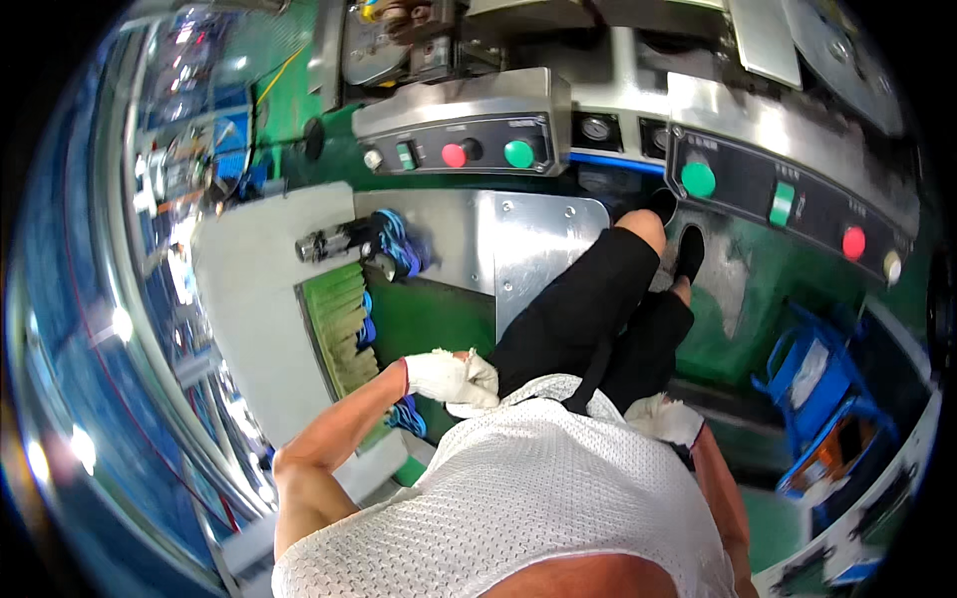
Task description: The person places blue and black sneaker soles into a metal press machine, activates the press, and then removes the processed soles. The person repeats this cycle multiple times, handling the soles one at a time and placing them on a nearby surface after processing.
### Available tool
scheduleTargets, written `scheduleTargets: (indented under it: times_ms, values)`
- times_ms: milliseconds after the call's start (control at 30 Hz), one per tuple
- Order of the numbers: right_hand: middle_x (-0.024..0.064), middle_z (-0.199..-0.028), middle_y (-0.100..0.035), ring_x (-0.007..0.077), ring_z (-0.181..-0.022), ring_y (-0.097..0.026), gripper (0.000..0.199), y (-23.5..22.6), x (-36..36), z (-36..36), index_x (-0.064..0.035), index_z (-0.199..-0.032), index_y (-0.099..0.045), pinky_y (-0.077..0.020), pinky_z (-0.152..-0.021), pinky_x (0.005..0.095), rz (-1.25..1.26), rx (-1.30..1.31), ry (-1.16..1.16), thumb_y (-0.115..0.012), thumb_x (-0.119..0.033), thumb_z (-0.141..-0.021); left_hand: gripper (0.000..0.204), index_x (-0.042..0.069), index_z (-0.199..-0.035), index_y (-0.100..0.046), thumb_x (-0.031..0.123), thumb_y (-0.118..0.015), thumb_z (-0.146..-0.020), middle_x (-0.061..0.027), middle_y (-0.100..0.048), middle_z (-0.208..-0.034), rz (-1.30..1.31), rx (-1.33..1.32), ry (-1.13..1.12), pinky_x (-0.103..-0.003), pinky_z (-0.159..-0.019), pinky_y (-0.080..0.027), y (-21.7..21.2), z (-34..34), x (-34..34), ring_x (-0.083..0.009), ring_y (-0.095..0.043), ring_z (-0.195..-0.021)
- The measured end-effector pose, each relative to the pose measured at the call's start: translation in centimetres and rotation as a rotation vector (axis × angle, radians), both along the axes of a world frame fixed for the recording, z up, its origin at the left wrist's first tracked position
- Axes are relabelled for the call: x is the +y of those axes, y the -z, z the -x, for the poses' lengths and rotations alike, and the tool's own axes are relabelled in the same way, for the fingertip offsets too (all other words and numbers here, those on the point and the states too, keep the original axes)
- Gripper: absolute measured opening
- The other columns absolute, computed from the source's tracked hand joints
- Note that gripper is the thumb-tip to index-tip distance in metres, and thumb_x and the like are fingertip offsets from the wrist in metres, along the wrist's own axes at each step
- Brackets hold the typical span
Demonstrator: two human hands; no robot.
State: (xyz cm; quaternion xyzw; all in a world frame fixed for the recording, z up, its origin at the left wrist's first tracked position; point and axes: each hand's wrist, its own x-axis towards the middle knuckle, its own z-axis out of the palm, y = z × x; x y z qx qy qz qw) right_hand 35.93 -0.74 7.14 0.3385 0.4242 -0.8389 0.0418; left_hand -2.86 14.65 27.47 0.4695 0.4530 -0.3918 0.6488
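Observation:
My left hand [454,379], in a white knit glove with a dark cuff edge, is at my left hip. Its fingers are curled closed against the hem of my white mesh shirt [558,458]; whether cloth or something else is inside them is hidden. On the other side, my right hand [666,419], gloved the same way, rests at my right hip by the shirt hem. Its fingers are mostly out of sight, so their pose does not show. Black shorts [573,309] cover my thighs below the shirt.
Ahead are two machine control boxes [459,140] [788,184] with green and red buttons. At left, a pale table [249,289] carries a dark cylindrical part [334,242] and blue-and-black pieces [399,244] near a metal plate [548,234]. Blue crates [817,369] stand at right.

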Motion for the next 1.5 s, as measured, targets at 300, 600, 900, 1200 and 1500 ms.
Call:
scheduleTargets:
  times_ms: [300, 600, 900, 1200, 1500]
  values:
    - [0.0195, -0.101, -0.079, 0.0313, -0.095, -0.077, 0.033, -0.6, -3.5, 6.0, -0.0017, -0.111, -0.078, -0.0582, -0.081, 0.0427, -0.217, -0.561, 0.399, -0.073, -0.031, -0.096, 0.048, 0.001, -0.124, -0.072, 0.042, -0.071, -0.099, -0.0184, -0.075, -0.112, -0.745, -0.183, -0.010, -0.041, -0.092, -0.057, 11.3, 3.0, 3.9, -0.0300, -0.074, -0.101]
    - [0.0195, -0.106, -0.079, 0.0353, -0.102, -0.076, 0.035, 1.0, -2.7, 7.8, -0.0052, -0.110, -0.078, -0.0591, -0.090, 0.0465, -0.613, -0.864, 0.289, -0.075, -0.036, -0.095, 0.038, 0.005, -0.121, -0.072, 0.036, -0.071, -0.098, -0.0170, -0.072, -0.124, -1.151, -0.430, -0.255, -0.047, -0.100, -0.052, 18.8, 3.6, -2.7, -0.0388, -0.069, -0.115]
    - [0.0170, -0.112, -0.079, 0.0329, -0.109, -0.076, 0.034, -0.1, -4.1, 7.6, -0.0088, -0.115, -0.079, -0.0571, -0.096, 0.0415, -0.489, -0.914, 0.503, -0.071, -0.036, -0.097, 0.033, 0.007, -0.111, -0.073, 0.037, -0.071, -0.097, -0.0135, -0.074, -0.113, -1.124, -0.492, -0.232, -0.046, -0.095, -0.053, 16.8, 3.7, -2.3, -0.0356, -0.071, -0.108]
    - [0.0181, -0.095, -0.079, 0.0337, -0.091, -0.078, 0.030, 5.2, -4.3, 8.4, -0.0050, -0.105, -0.079, -0.0599, -0.082, 0.0445, -0.426, -0.817, 0.751, -0.073, -0.033, -0.095, 0.036, 0.001, -0.114, -0.069, 0.034, -0.072, -0.100, -0.0152, -0.071, -0.112, -0.638, -0.406, 0.020, -0.039, -0.093, -0.053, 13.3, 4.1, 3.5, -0.0277, -0.069, -0.105]
    - [0.0201, -0.114, -0.078, 0.0350, -0.111, -0.074, 0.037, 4.2, 1.9, 5.0, -0.0039, -0.115, -0.079, -0.0576, -0.097, 0.0433, -0.349, -0.702, 0.622, -0.073, -0.035, -0.096, 0.037, 0.004, -0.106, -0.066, 0.039, -0.073, -0.099, -0.0084, -0.066, -0.088, -0.715, -0.179, -0.287, -0.034, -0.065, -0.055, 6.9, 2.6, 6.0, -0.0154, -0.063, -0.070]
